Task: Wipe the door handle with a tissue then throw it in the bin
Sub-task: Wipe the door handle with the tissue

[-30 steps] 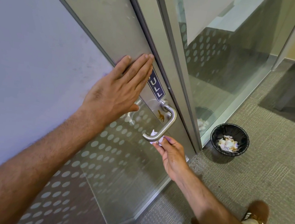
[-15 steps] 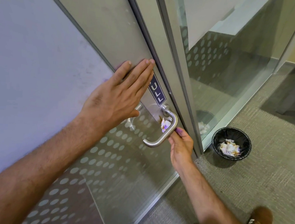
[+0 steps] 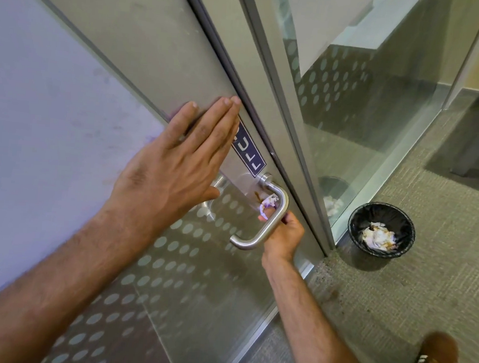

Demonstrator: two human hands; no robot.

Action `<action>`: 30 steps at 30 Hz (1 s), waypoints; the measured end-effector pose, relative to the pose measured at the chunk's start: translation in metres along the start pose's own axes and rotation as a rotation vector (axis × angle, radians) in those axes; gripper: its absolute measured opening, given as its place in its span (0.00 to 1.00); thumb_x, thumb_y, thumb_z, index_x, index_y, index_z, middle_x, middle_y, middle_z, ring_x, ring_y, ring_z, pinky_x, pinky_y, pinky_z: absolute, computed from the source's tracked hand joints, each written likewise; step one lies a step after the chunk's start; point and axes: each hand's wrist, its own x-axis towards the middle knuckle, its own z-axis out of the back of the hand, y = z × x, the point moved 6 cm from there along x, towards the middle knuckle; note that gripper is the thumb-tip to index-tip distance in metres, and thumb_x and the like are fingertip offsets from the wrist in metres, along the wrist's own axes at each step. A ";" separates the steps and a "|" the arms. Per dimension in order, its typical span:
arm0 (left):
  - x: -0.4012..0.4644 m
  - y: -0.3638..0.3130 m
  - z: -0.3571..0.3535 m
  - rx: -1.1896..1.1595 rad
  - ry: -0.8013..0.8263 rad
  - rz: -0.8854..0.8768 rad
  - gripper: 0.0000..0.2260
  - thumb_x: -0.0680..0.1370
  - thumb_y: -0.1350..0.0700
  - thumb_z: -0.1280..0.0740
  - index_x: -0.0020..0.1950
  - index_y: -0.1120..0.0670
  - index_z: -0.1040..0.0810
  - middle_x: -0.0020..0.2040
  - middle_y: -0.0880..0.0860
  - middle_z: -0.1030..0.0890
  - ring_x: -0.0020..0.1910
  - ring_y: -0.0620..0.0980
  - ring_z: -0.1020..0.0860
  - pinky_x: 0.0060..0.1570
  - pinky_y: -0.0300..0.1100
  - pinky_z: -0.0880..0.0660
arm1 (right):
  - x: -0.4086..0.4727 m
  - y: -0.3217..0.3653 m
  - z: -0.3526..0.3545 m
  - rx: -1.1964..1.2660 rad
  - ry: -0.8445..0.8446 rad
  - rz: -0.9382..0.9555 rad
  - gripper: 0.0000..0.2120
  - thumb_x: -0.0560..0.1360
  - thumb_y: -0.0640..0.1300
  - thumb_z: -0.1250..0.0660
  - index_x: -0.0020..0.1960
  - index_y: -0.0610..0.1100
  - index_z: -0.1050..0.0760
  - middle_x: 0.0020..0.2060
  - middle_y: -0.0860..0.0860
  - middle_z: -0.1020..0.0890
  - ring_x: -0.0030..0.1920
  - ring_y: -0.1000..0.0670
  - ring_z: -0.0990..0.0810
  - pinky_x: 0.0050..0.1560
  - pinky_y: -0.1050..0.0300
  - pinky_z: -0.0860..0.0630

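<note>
Right hand (image 3: 281,236) fingers pinch the crumpled white tissue (image 3: 268,203) — soft, light — against the brushed-steel handle (image 3: 272,224); left hand (image 3: 173,170) flat, released, at ten o'clock.

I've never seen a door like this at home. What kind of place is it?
Probably an office building. The glass door has frosted dots and a PULL sign, glass walls carry on beside it, and grey carpet covers the floor.
</note>
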 end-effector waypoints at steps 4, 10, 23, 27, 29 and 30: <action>0.000 0.001 0.001 0.010 0.006 0.001 0.51 0.81 0.28 0.51 0.84 0.70 0.58 0.85 0.68 0.57 0.86 0.63 0.53 0.83 0.59 0.52 | 0.000 0.013 -0.012 0.032 0.116 0.011 0.08 0.72 0.30 0.28 0.42 0.42 0.16 0.34 0.51 0.13 0.33 0.53 0.16 0.34 0.62 0.21; 0.000 0.001 0.002 0.004 -0.009 0.006 0.51 0.81 0.28 0.51 0.84 0.69 0.57 0.85 0.68 0.56 0.86 0.63 0.52 0.83 0.59 0.51 | -0.009 0.018 -0.023 0.085 0.227 -0.037 0.14 0.72 0.32 0.27 0.36 0.50 0.15 0.34 0.51 0.13 0.32 0.55 0.16 0.27 0.63 0.25; 0.000 0.002 0.002 0.015 0.007 0.016 0.52 0.80 0.27 0.52 0.84 0.69 0.57 0.85 0.68 0.57 0.86 0.63 0.53 0.83 0.59 0.51 | 0.009 0.020 0.003 -0.197 0.248 -0.030 0.03 0.69 0.26 0.27 0.40 0.30 0.20 0.32 0.43 0.18 0.31 0.47 0.21 0.31 0.55 0.24; 0.000 0.002 0.001 0.019 0.018 0.012 0.52 0.80 0.27 0.53 0.84 0.69 0.58 0.85 0.68 0.57 0.86 0.63 0.53 0.83 0.59 0.52 | 0.008 0.021 0.006 -0.065 0.213 -0.057 0.07 0.67 0.30 0.24 0.42 0.39 0.16 0.35 0.46 0.14 0.35 0.51 0.16 0.37 0.59 0.19; 0.000 0.002 0.002 0.018 0.021 0.013 0.52 0.80 0.27 0.53 0.84 0.69 0.58 0.85 0.68 0.57 0.86 0.63 0.53 0.83 0.59 0.52 | 0.006 0.018 -0.004 -0.014 0.197 -0.065 0.09 0.65 0.29 0.24 0.43 0.39 0.16 0.36 0.46 0.13 0.36 0.50 0.16 0.37 0.61 0.19; 0.000 0.001 0.001 0.021 0.017 0.014 0.52 0.80 0.27 0.53 0.84 0.69 0.58 0.85 0.68 0.56 0.86 0.63 0.53 0.83 0.59 0.52 | 0.004 0.018 -0.009 0.017 0.198 -0.069 0.09 0.66 0.30 0.24 0.44 0.39 0.16 0.38 0.45 0.14 0.35 0.49 0.16 0.36 0.60 0.19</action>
